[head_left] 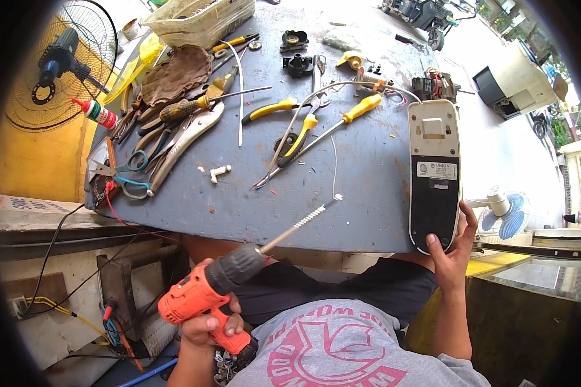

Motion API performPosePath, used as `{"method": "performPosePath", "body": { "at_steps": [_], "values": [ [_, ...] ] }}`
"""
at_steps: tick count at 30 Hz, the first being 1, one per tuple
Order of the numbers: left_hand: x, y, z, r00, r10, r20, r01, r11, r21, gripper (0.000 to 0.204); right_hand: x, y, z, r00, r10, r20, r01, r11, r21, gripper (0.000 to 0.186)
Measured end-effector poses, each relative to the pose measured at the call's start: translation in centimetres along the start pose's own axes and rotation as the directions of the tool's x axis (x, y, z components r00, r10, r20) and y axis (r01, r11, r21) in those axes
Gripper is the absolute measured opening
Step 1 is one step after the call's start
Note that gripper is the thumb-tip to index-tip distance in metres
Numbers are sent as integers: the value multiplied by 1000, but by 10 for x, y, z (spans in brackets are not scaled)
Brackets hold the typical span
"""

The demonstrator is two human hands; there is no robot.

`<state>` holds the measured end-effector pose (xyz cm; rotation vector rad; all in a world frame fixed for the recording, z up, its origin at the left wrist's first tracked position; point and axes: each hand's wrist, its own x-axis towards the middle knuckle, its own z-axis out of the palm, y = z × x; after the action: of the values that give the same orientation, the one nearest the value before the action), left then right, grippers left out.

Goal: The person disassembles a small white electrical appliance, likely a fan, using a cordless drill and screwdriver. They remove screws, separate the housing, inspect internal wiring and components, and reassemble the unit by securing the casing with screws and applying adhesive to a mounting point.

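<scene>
My left hand grips an orange-and-black cordless drill below the table's front edge. Its long bit, white coiled material near the tip, points up and right over the blue-grey table. My right hand holds the lower end of a long black-and-beige housing at the table's right edge, thumb on its face; some fingers are hidden behind it. A cable runs from its top. Left of it lie a yellow-handled screwdriver, yellow-handled pliers and small white plastic pieces.
Piled tools, a leather piece and a translucent bin crowd the table's left. Black parts sit at the back. A cage fan stands beyond left, a blue-bladed fan beyond right. Cables hang lower left.
</scene>
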<state>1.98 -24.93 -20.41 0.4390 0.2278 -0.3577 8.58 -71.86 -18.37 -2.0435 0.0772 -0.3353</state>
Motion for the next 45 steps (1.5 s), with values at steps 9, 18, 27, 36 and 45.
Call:
{"method": "performPosePath", "body": {
  "at_steps": [9,18,27,36,45],
  "values": [
    [10,10,-8,986,164,13,-164,981,102,101,117,-91,4,870,-467,160,481,729,-486,35],
    [29,4,-8,987,162,9,-163,987,15,115,345,-82,90,753,220,620,476,468,-745,49],
    [86,27,-29,984,111,141,-117,992,37,59,366,-73,122,497,200,845,72,960,-270,25],
    [114,24,-5,986,158,44,-161,984,74,54,440,-87,95,705,-193,683,611,653,-447,22],
    [117,16,6,983,183,20,-184,982,50,113,443,-30,86,725,-251,642,661,515,-545,15]
  ]
}}
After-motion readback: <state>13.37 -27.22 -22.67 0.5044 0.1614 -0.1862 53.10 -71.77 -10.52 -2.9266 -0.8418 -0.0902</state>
